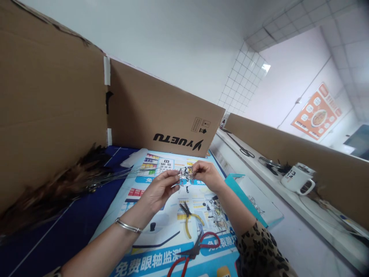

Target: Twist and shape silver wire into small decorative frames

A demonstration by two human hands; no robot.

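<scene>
My left hand (165, 188), with a bangle at the wrist, pinches one side of a tangled cluster of small shiny wire-like pieces (186, 175). My right hand (208, 175) pinches the cluster's other side; fine details between the fingertips are too small to make out. The cluster is held above a printed sheet (161, 231). Yellow-handled pliers (188, 221) lie just below the hands with their jaws apart. Nearer to me are red-handled scissors (194, 252). A loose heap of similar small pieces (217, 213) rests under my right forearm.
Brown feathers on thin stems (72, 177) lie at left on blue cloth. Cardboard panels (161, 111) stand behind and to the left. An opened turquoise box (253, 198) sits right. On the ledge are a white mug (296, 179) and dark scissors (245, 151).
</scene>
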